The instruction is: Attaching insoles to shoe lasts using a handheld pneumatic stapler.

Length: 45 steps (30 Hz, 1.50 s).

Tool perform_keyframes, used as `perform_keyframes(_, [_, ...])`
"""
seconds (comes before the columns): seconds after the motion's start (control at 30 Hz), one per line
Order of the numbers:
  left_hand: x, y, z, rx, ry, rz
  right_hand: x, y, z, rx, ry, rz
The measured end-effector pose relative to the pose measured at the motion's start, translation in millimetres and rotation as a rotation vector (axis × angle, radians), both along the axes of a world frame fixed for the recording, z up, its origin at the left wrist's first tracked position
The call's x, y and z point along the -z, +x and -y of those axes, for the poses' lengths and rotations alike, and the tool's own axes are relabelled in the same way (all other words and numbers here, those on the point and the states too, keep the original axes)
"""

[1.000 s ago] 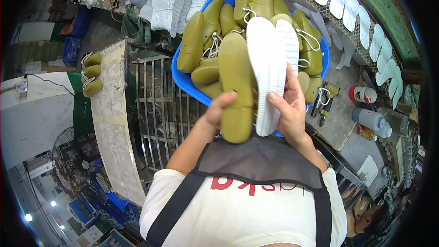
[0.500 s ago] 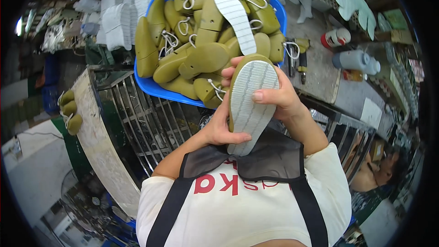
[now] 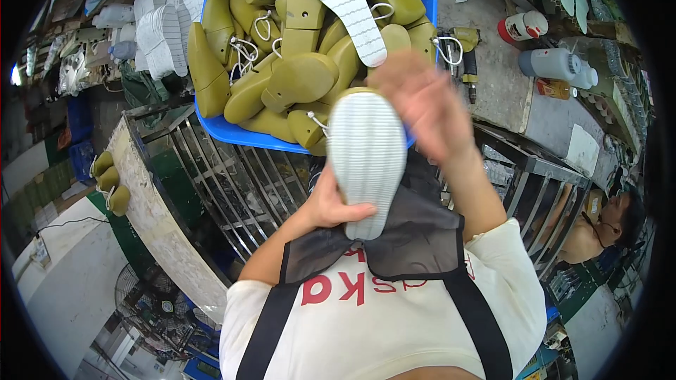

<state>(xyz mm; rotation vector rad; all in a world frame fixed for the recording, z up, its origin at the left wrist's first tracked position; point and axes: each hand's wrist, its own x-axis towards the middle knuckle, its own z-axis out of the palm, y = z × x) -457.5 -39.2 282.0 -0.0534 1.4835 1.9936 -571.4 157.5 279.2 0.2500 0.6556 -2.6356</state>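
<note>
A shoe last [image 3: 343, 91], sole side up, carries a ribbed white insole [image 3: 367, 151] that covers nearly all of its bottom. My left hand [image 3: 331, 200] grips it near the narrow end, with the thumb lying across the insole. Just off the upper right side, my right hand [image 3: 428, 109] is blurred by motion; its fingers look stretched out and nothing shows in them. Beyond, a blue tub [image 3: 243, 135] is heaped with olive-green lasts [image 3: 303, 79], several with white cord loops. Another white insole [image 3: 347, 10] lies on one of those lasts.
Below the tub is a metal-barred rack [image 3: 218, 183]. A worn pale board [image 3: 158, 218] runs along the left, with small olive pieces [image 3: 109, 179] beside it. White insoles [image 3: 160, 42] are stacked at the far left. Bottles [image 3: 553, 63] and a power tool [image 3: 468, 56] lie right. A person [image 3: 598, 225] is lower right.
My right hand has let go of the last and lifted off to the right. The last stays in my left hand, more upright. The whole view has shifted slightly.
</note>
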Motion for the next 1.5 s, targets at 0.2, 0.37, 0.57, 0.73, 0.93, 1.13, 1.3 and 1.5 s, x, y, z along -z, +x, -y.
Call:
perform_keyframes(0.2, [6,38,16,-0.488,-0.128,0.18,229,-73,-220,-0.106,2.275,0.231])
perform_keyframes(0.37, [-1,37,26,-0.468,-0.154,0.277,247,-103,-207,-0.175,2.394,0.096])
perform_keyframes(0.57, [-1,10,16,-0.434,-0.102,0.162,155,-21,-146,0.274,1.385,0.078])
perform_keyframes(0.73, [3,-15,3,-0.263,-0.029,-0.009,1,44,-118,0.122,0.491,0.372])
perform_keyframes(0.93, [9,-21,-17,-0.16,0.076,-0.056,-79,13,-98,-0.368,1.306,-0.825])
perform_keyframes(1.13, [17,-25,-27,-0.215,0.197,0.025,-89,24,-77,-0.702,1.359,-0.929])
perform_keyframes(1.3, [18,-25,-29,-0.222,0.131,0.061,-81,79,-89,-0.913,1.426,-0.971])
perform_keyframes(1.5, [8,-37,-31,-0.258,0.167,0.03,-21,13,-147,0.176,0.825,-0.13])
